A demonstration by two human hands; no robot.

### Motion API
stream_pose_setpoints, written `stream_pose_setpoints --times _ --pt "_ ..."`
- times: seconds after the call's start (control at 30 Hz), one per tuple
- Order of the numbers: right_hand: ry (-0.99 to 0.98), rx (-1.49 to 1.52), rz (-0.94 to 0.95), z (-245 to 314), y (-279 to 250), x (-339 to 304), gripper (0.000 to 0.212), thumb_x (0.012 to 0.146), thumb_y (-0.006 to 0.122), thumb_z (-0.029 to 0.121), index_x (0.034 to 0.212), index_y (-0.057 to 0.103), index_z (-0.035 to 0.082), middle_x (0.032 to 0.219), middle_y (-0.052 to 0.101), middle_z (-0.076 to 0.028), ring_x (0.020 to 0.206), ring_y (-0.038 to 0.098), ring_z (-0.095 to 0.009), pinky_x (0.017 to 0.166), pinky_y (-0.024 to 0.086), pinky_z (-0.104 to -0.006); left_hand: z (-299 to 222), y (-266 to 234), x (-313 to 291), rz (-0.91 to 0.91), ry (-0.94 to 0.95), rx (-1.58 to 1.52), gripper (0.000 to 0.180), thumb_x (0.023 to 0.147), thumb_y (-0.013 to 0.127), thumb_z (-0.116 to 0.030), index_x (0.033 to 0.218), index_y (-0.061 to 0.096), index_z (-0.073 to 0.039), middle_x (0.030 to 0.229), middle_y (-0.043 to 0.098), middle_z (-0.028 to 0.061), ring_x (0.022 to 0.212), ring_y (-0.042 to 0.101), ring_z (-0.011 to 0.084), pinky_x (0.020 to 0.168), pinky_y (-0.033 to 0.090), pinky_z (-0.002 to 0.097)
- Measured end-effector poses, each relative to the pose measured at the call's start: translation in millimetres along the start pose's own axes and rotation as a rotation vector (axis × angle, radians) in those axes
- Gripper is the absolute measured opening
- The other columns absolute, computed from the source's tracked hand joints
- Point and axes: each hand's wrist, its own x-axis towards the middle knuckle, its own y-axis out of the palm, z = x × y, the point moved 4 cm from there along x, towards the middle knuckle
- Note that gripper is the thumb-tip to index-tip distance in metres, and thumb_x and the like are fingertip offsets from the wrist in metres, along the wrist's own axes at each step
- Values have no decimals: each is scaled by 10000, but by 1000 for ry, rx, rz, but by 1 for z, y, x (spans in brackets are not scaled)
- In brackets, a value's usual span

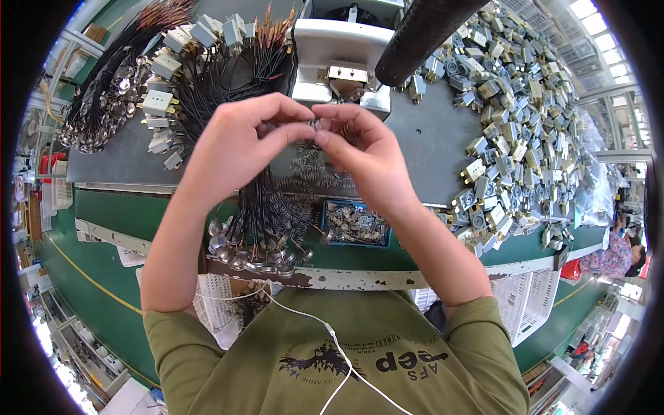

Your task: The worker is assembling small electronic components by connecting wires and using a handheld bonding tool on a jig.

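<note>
I see both hands raised together in the middle of the frame, just above centre. My left hand [232, 142] has its thumb and forefinger pinched together on a small metal part [315, 126], and my right hand [363, 149] meets it from the other side, its fingertips also closed on that same piece, so the two hands touch at the tips. The part is tiny and mostly hidden by the fingers; I cannot tell its exact shape.

Directly below the hands, a bundle of black wires with round metal ends [259, 238] lies fanned out toward the lower centre, over the edge of the dark work surface [422, 138]. Just right of it sits a small blue tray [356, 223] holding little metal pieces. Behind the hands, at the top centre, stands a grey press machine [339, 52], with a black foam-covered handle [422, 31] slanting across the top. A large heap of grey and brass switch parts [515, 117] fills the right side. At the upper left lie more wired white connectors [173, 76] and another bunch of disc-ended leads [104, 104]. A white cord [318, 321] crosses the olive shirt [332, 360] at the bottom.
</note>
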Motion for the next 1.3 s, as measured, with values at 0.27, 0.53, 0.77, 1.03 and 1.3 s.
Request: stream_pose_setpoints --times 0.27,0.53,0.77,1.03,1.3 --pt "-108 -276 -25 17 2 7 211 986 733 114 1156 682 0 993 686 7 918 615 -53 825 498 -215 6 -7 8 53 21 -119 165 955 723 -79 1097 729 4 925 751 16 850 663 53 789 531 229" --pt "-257 -1090 78 9 3 17 240 940 732 147 1137 679 21 993 729 -80 861 672 -198 824 529 -308 22 -14 0 -17 164 -110 232 980 677 6 1212 666 -1 1111 705 25 979 649 68 870 513 215" --pt "-767 -1499 36 27 23 -13 283 885 720 90 1165 707 54 1102 701 -108 1011 658 -319 900 542 -427 27 -41 -25 -239 70 77 221 950 733 -70 1170 719 -61 939 702 -28 801 598 30 733 485 206" --pt "-338 -1496 397 -12 54 -46 163 907 714 179 957 647 39 911 669 -142 920 686 -326 757 544 -466 23 -24 -15 -131 162 202 188 932 720 -56 1116 696 -27 950 708 93 836 695 181 762 544 302" --pt "244 -1041 234 37 -5 -38 206 970 632 90 1166 695 76 686 664 -154 597 670 -334 569 538 -412 44 -22 -12 -111 236 418 177 932 707 -35 1105 698 1 974 705 84 875 696 198 788 547 314"
